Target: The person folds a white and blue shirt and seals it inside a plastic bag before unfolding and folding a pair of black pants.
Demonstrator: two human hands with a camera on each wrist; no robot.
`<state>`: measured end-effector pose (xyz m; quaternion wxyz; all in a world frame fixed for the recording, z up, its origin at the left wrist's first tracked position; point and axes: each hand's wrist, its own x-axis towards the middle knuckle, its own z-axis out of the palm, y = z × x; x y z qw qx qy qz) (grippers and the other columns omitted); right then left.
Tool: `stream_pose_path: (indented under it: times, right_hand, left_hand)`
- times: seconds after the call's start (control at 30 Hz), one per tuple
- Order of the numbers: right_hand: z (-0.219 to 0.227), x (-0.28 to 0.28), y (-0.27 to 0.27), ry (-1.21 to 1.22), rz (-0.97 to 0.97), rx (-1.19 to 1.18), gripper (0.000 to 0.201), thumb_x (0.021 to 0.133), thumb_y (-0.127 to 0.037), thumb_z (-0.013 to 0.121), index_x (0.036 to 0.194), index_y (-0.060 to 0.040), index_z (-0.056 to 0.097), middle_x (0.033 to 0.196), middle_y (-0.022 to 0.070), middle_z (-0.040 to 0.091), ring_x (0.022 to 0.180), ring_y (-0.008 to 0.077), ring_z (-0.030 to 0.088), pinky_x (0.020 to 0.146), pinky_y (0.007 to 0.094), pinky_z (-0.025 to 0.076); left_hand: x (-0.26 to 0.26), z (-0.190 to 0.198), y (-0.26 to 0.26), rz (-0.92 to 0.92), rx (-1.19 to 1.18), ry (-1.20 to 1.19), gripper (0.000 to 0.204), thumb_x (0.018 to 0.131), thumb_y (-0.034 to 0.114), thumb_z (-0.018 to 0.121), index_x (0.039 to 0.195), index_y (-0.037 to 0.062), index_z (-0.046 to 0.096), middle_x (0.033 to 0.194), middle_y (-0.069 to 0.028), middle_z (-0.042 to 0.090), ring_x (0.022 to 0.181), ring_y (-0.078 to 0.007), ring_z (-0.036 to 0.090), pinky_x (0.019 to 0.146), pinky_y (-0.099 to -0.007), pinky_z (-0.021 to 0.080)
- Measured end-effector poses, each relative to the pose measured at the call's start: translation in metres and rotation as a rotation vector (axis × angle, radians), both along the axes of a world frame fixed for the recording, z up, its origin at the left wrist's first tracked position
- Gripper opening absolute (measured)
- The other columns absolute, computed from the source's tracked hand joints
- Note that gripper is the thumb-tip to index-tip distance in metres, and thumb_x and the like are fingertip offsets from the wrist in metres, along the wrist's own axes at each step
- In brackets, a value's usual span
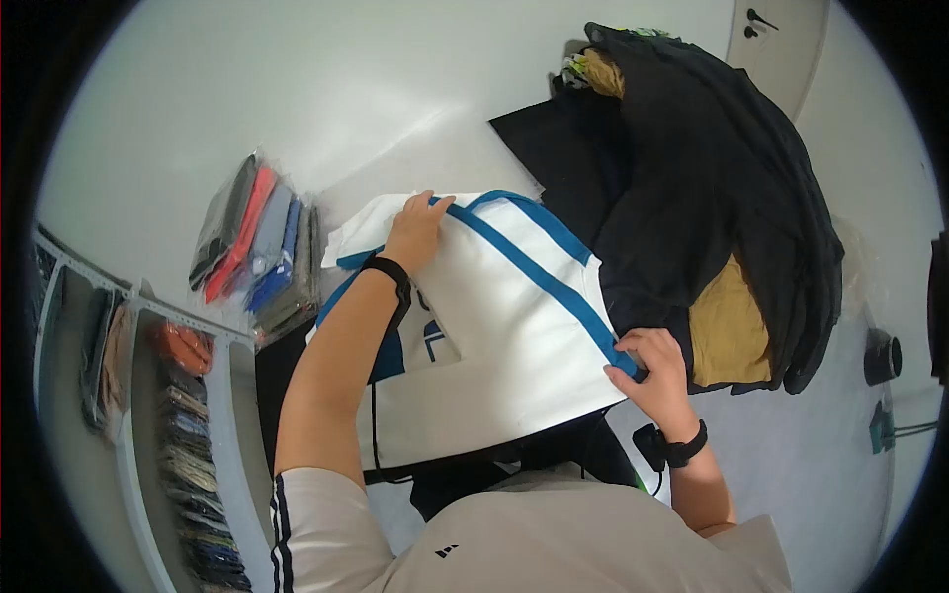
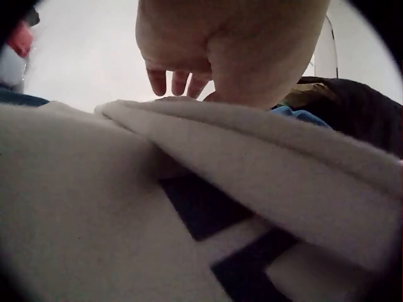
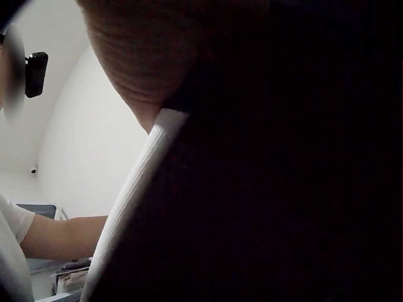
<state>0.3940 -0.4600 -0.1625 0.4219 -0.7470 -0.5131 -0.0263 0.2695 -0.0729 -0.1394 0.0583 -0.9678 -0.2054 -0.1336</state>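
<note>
A white sweatshirt (image 1: 494, 395) with blue stripes lies folded over on the table in front of me, a dark printed mark showing beside its fold. My left hand (image 1: 415, 237) rests on its far part by a blue stripe, fingers reaching over the cloth. In the left wrist view the fingers of that hand (image 2: 182, 82) point down behind a raised fold of the sweatshirt (image 2: 252, 151). At the right, my right hand (image 1: 657, 371) pinches the blue-striped edge between thumb and fingers. The right wrist view is mostly dark, with a white ribbed edge (image 3: 135, 170) below the hand.
Bagged folded clothes (image 1: 262, 237) stand at the back left. A large heap of black clothing (image 1: 692, 168), with a mustard piece (image 1: 732, 326) in it, lies to the right. Shelves (image 1: 133, 445) of folded garments stand at the lower left. A thin black cable (image 1: 375, 425) hangs over the sweatshirt.
</note>
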Motion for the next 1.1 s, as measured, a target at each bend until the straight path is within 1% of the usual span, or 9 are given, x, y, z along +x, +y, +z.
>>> stream_pose_path:
  times: [0.23,0.3,0.37,0.5,0.63,0.7,0.77,0.9,1.1]
  right_hand:
    - [-0.003,0.004,-0.002,0.002,0.021,0.004,0.031,0.060,-0.015,0.075,0.086,-0.0084,0.061,0.093,0.0064,0.059,0.089,0.0254,0.053,0.076,0.0353,0.040]
    - [-0.005,0.004,-0.003,0.009,0.027,-0.002,0.030,0.061,-0.016,0.075,0.087,-0.0083,0.061,0.095,0.0071,0.058,0.091,0.0257,0.054,0.078,0.0351,0.039]
    - [-0.002,0.004,-0.004,-0.008,0.040,-0.013,0.031,0.061,-0.016,0.074,0.088,-0.0079,0.060,0.096,0.0081,0.058,0.093,0.0264,0.053,0.078,0.0350,0.039]
    - [0.008,0.002,-0.008,0.028,0.070,-0.072,0.039,0.061,-0.017,0.072,0.095,-0.0053,0.058,0.097,0.0105,0.057,0.096,0.0284,0.052,0.085,0.0354,0.039]
    - [0.005,0.000,-0.010,0.104,0.065,-0.092,0.045,0.063,-0.015,0.073,0.102,-0.0048,0.054,0.096,0.0105,0.056,0.094,0.0278,0.052,0.086,0.0348,0.039]
    - [0.003,-0.002,-0.011,0.140,0.070,-0.080,0.042,0.063,-0.012,0.073,0.100,-0.0067,0.053,0.093,0.0096,0.055,0.091,0.0278,0.051,0.083,0.0341,0.039]
    - [-0.003,0.001,-0.010,0.076,0.112,-0.069,0.038,0.063,-0.011,0.073,0.095,-0.0066,0.052,0.092,0.0091,0.055,0.090,0.0281,0.051,0.081,0.0341,0.039]
    - [-0.006,0.002,-0.009,0.023,0.173,-0.055,0.033,0.058,-0.003,0.068,0.085,-0.0059,0.049,0.096,0.0094,0.055,0.094,0.0291,0.050,0.084,0.0341,0.038]
    - [-0.003,-0.002,-0.007,0.021,0.191,-0.064,0.030,0.057,0.000,0.064,0.081,-0.0044,0.047,0.101,0.0126,0.056,0.097,0.0320,0.049,0.085,0.0346,0.039]
  left_hand:
    - [0.006,0.006,0.012,0.120,0.035,0.039,0.035,0.069,0.004,0.059,0.104,0.0078,0.055,0.126,-0.0183,0.046,0.120,-0.0345,0.041,0.093,-0.0450,0.039]
    - [0.000,0.019,0.017,0.033,0.087,0.025,0.020,0.065,0.004,0.062,0.084,0.0051,0.055,0.125,-0.0156,0.048,0.119,-0.0339,0.042,0.093,-0.0459,0.038]
    - [-0.011,0.038,0.014,-0.099,0.227,-0.032,0.015,0.062,0.004,0.062,0.073,0.0046,0.052,0.108,-0.0129,0.057,0.113,-0.0335,0.047,0.094,-0.0454,0.038]
    - [-0.057,0.090,0.000,-0.069,0.162,-0.069,0.018,0.066,0.004,0.061,0.076,0.0037,0.046,0.076,-0.0124,0.052,0.096,-0.0316,0.054,0.088,-0.0426,0.039]
    - [-0.128,0.133,-0.041,-0.077,0.158,-0.333,0.027,0.070,-0.001,0.057,0.096,0.0024,0.054,0.089,-0.0144,0.056,0.095,-0.0321,0.053,0.086,-0.0387,0.039]
    - [-0.174,0.143,-0.063,-0.069,0.216,-0.281,0.035,0.070,-0.002,0.056,0.104,0.0031,0.055,0.097,-0.0150,0.057,0.096,-0.0328,0.052,0.086,-0.0402,0.038]
    - [-0.221,0.137,-0.089,-0.042,0.259,-0.178,0.034,0.067,-0.005,0.055,0.101,0.0029,0.056,0.098,-0.0147,0.056,0.095,-0.0338,0.051,0.086,-0.0407,0.038]
    - [-0.287,0.082,-0.151,0.100,0.004,0.090,0.036,0.063,-0.007,0.056,0.098,0.0024,0.056,0.091,-0.0140,0.054,0.095,-0.0347,0.049,0.085,-0.0418,0.038]
    - [-0.311,0.027,-0.180,0.215,-0.240,-0.042,0.041,0.061,-0.007,0.057,0.101,0.0019,0.054,0.102,-0.0148,0.050,0.099,-0.0345,0.047,0.088,-0.0397,0.039]
